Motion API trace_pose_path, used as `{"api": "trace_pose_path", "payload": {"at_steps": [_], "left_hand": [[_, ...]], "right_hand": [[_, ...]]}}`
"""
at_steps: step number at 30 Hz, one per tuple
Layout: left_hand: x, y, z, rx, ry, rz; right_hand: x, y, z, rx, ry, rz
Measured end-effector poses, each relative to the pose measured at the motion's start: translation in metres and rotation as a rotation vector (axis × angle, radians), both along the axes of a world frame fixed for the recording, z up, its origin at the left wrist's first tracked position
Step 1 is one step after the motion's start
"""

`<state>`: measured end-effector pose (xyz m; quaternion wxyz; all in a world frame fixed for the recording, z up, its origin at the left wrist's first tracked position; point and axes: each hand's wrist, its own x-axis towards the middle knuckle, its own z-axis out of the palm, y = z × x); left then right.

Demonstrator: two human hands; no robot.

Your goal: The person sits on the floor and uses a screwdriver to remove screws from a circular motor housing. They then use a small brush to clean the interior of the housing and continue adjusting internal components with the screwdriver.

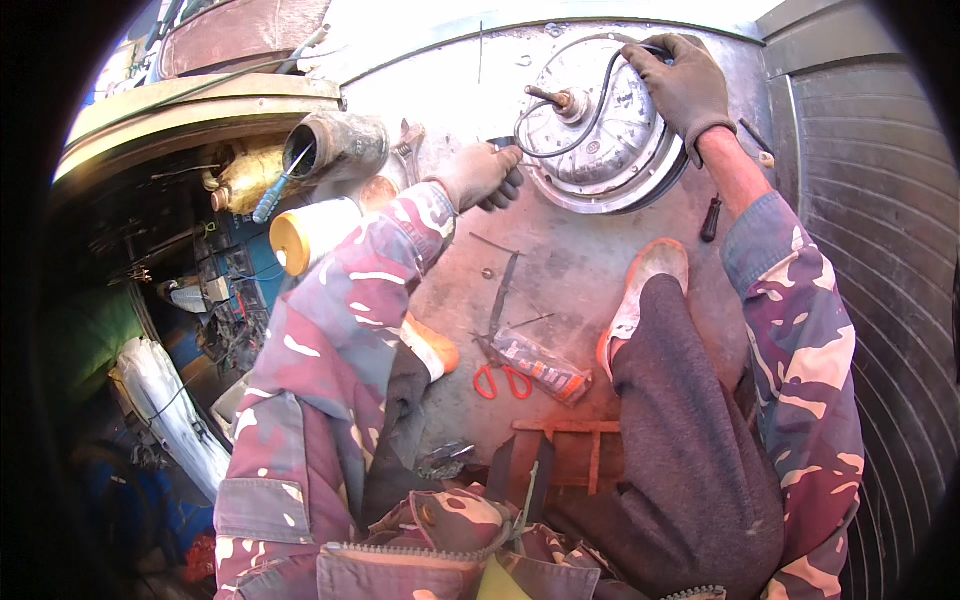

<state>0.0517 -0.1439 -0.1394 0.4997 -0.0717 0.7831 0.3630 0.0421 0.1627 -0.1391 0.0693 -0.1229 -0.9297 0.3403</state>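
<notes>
A silver wheel hub motor [590,165] lies flat at the top centre, its threaded axle [553,100] sticking up and a black cable [560,153] looped over it. My left hand [480,175], in a grey glove, is closed on the dark end of that cable beside the motor's left side. My right hand [680,85], also gloved, grips the cable at the motor's upper right rim, its fingertips partly covering it. A dark-handled screwdriver [711,219] lies right of the motor.
Left are a wrench [406,150], metal canister [350,145], blue-handled screwdriver [267,203], plastic bottles [290,243] and clutter. Between my feet lie red-handled scissors [500,382], a plastic packet [560,370] and dark strips on the grimy floor [450,310]. A ribbed metal wall [865,200] rises right.
</notes>
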Motion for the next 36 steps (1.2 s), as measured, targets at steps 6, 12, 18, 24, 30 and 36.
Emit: {"api": "trace_pose_path", "payload": {"at_steps": [6, 12, 18, 24, 30, 36], "left_hand": [[-0.018, -0.012, 0.007, -0.017, 0.961, -1.056], [-0.001, -0.015, 0.004, -0.097, 1.028, -0.932], [0.022, -0.015, 0.006, -0.092, 0.317, -0.14], [0.024, 0.003, 0.011, 0.146, -0.274, 0.417], [0.018, 0.01, 0.013, 0.166, -0.309, 0.435], [0.008, -0.009, -0.003, -0.057, 0.047, -0.258]], "right_hand": [[0.002, 0.0, 0.001, -0.01, -0.012, 0.008], [0.001, -0.001, 0.001, 0.02, -0.004, 0.006], [0.002, 0.001, 0.001, -0.005, -0.029, -0.001], [0.002, -0.003, 0.002, 0.013, 0.01, -0.004], [0.005, -0.003, 0.003, -0.003, 0.028, 0.008], [0.004, -0.003, -0.001, 0.054, 0.044, 0.007]]}}
